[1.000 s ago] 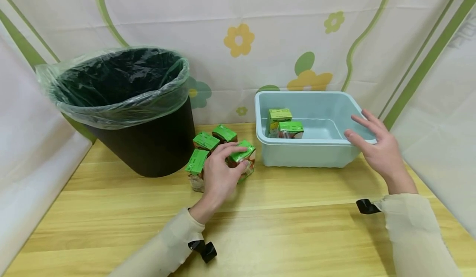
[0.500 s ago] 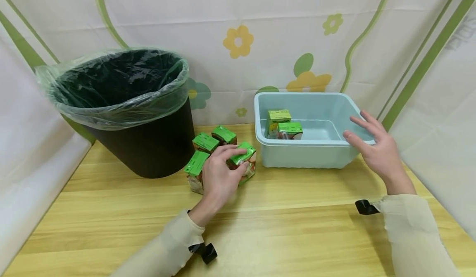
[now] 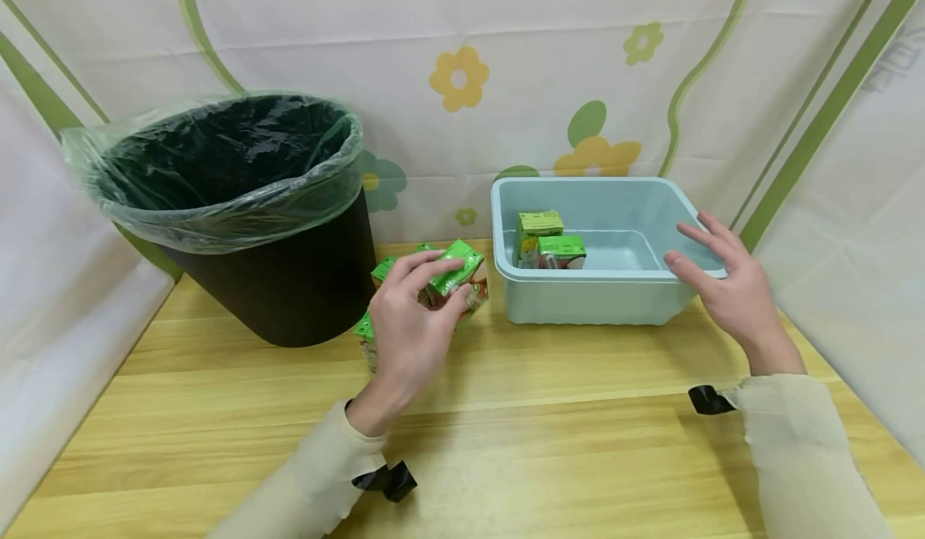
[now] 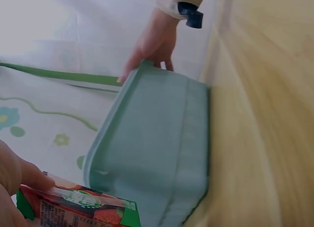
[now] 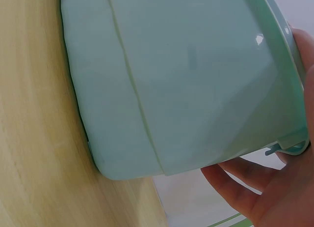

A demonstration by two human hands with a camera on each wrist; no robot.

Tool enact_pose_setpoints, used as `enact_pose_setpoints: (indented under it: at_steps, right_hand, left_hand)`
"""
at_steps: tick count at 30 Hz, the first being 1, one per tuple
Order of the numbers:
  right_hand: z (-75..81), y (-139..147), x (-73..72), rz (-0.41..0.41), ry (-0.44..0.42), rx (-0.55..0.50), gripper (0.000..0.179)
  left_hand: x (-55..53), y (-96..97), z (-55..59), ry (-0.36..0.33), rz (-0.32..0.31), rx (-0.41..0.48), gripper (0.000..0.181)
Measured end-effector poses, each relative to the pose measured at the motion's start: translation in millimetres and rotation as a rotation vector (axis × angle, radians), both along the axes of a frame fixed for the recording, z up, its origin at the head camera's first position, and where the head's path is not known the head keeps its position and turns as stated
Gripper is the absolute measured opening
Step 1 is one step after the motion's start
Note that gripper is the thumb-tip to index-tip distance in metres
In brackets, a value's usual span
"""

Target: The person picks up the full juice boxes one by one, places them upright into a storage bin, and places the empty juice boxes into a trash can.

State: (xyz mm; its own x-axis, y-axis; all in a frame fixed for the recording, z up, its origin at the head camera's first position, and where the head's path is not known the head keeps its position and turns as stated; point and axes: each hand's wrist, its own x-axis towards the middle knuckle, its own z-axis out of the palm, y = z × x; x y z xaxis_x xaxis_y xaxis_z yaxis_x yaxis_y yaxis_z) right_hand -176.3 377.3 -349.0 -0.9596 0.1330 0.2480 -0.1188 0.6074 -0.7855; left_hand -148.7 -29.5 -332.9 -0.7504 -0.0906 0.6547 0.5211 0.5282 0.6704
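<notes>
My left hand (image 3: 413, 318) grips a green-topped juice box (image 3: 458, 266) between fingers and thumb, raised and tilted above the others. Red sides and a strawberry picture show on the juice box (image 4: 88, 207) in the left wrist view. Behind and under this hand stand several more juice boxes (image 3: 364, 328), partly hidden. On the right, my right hand (image 3: 737, 298) holds the near right corner of a light-blue plastic bin (image 3: 578, 302), thumb over the rim. Its lower fingers (image 5: 230, 187) lie along the outside of the end wall. Two green-topped boxes (image 3: 562, 246) sit inside the bin's left end.
A black trash can (image 3: 289, 290) lined with a clear green bag (image 3: 238, 230) stands at the back left. A wood-grain table (image 3: 549, 443) lies beneath everything. White flowered cloth (image 3: 520, 81) hangs behind and at both sides.
My left hand has lifted the juice box from the group, moving slightly up and left and tilting it. The right hand stays on the bin's corner.
</notes>
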Motion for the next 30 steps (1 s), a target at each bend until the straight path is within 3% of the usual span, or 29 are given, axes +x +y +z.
enact_pose_setpoints:
  at_steps: [9, 14, 22, 30]
  right_hand:
    - [-1.0, 1.0, 1.5, -0.004, -0.008, -0.001, 0.066]
    - [-0.7, 0.6, 1.8, -0.005, -0.01, -0.006, 0.066]
    - [-1.0, 0.1, 0.4, -0.003, -0.012, 0.001, 0.066]
    - [0.3, -0.9, 0.5, -0.004, -0.014, -0.002, 0.067]
  left_hand:
    - [-10.3, -0.6, 28.0, 0.066, 0.017, 0.082, 0.025]
    - [-18.2, 4.0, 44.2, 0.083, -0.017, 0.132, 0.024]
    - [-32.4, 19.2, 60.3, 0.123, -0.107, 0.223, 0.024]
    - [-45.5, 42.8, 60.7, 0.101, -0.27, 0.283, 0.023]
